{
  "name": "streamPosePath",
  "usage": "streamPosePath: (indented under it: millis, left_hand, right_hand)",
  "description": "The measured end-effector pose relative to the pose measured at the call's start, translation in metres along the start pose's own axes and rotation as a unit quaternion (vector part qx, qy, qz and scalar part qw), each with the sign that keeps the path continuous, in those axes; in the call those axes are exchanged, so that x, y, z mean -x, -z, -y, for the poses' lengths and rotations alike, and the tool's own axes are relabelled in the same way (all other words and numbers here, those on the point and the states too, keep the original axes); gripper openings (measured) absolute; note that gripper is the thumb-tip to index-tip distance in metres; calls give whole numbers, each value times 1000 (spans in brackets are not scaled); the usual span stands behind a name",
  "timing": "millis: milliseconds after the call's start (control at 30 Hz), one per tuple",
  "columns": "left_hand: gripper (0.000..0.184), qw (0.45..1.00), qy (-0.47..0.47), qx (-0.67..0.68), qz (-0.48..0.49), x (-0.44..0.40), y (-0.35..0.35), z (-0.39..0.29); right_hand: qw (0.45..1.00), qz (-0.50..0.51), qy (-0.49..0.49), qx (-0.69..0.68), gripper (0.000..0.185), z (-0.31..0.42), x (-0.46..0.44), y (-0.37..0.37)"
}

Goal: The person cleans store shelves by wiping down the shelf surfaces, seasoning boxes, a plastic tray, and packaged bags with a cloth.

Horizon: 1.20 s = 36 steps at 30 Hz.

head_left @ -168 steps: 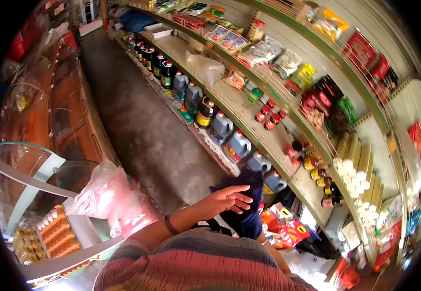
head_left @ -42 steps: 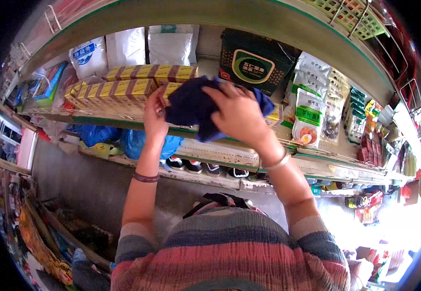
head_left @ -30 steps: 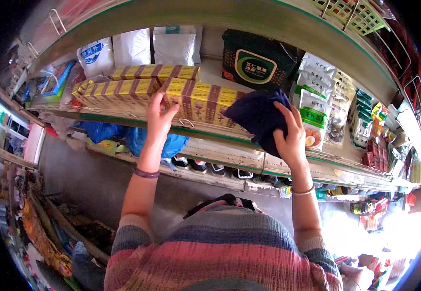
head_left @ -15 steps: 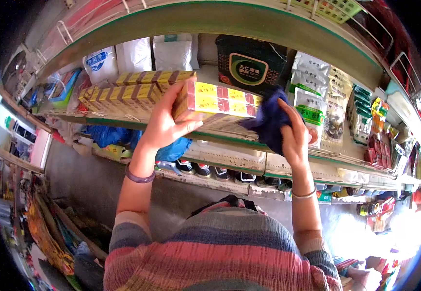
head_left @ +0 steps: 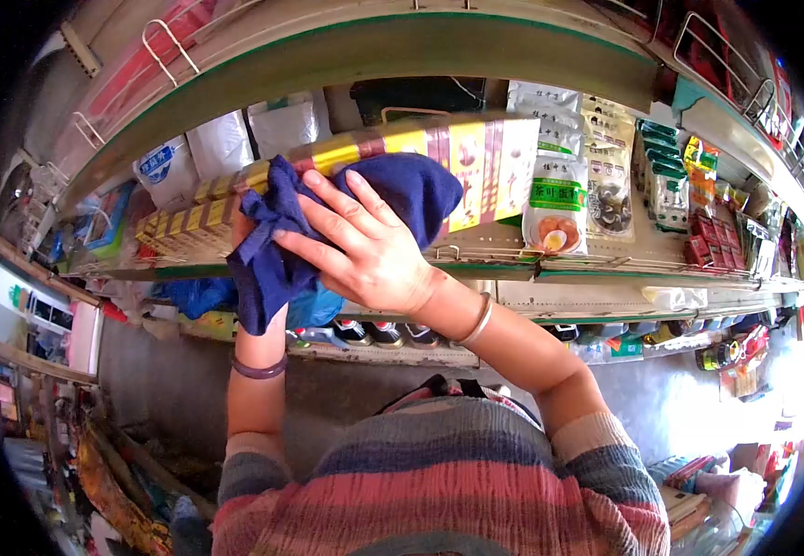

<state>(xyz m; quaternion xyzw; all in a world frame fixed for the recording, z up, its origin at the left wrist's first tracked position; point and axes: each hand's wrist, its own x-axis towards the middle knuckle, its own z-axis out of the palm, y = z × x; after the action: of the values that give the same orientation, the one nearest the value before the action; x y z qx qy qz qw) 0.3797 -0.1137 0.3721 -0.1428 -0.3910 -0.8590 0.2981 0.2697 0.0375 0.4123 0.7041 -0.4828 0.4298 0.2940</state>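
Note:
A pack of small yellow-and-maroon boxes [head_left: 476, 171] is held tilted in front of the shelf, its pale end pointing right. My left hand [head_left: 243, 227] is at the pack's left end, mostly hidden behind a dark blue cloth [head_left: 268, 264]; its fingers do not show. My right hand [head_left: 370, 246] lies over the cloth, fingers stretched a little apart, pressing it against the side of the pack. More boxes of the same kind [head_left: 175, 227] stand in a row on the shelf, left of my hands.
White bags [head_left: 221, 144] and a dark box [head_left: 420, 97] stand behind. Food packets [head_left: 555, 208] line the shelf [head_left: 495, 250] to the right. Dark bottles [head_left: 383, 334] and a blue plastic bag [head_left: 198, 295] are below. A wire rail [head_left: 170, 46] edges the upper shelf.
My right hand has moved left with the cloth, from the pack's right end onto its side. The pack has turned, showing its pale end, and the cloth now covers most of my left hand.

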Motion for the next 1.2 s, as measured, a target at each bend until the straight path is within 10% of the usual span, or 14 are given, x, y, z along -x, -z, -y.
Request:
streamPosePath:
  millis: [67, 167, 367, 500, 600, 767, 900, 1067, 1167, 1200]
  left_hand:
    - [52, 963, -77, -192, -175, 5, 11, 9]
    - [52, 993, -22, -52, -101, 8, -39, -9]
    - [47, 950, -107, -204, -213, 39, -46, -6]
    - [45, 955, -83, -173, -229, 43, -26, 17]
    - [44, 950, -80, -145, -264, 47, -22, 16]
    - [45, 954, -92, -132, -253, 67, -43, -13]
    - [46, 958, -68, -96, -263, 75, -37, -16]
    - [46, 958, -70, -63, -269, 76, -40, -15]
    - [45, 960, -75, -13, -270, 77, -41, -13]
    - [44, 962, -74, -3, -264, 78, -41, -11]
  right_hand:
    - [1000, 3, 3, 14, 58, 1, -11, 6]
    - [998, -24, -27, 43, 62, -22, -17, 28]
    - [956, -142, -185, 179, 48, -77, 17, 50]
    - [999, 15, 27, -15, 41, 4, 15, 6]
    - [997, 13, 6, -74, 42, 7, 19, 4]
    - [970, -115, -196, 89, 45, -80, 36, 70]
    - [792, -148, -380, -455, 38, -99, 41, 94]
    - [790, -172, -340, -480, 49, -87, 68, 86]
    - [505, -242, -422, -713, 60, -76, 87, 70]
    - [518, -271, -387, -713, 70, -64, 69, 65]
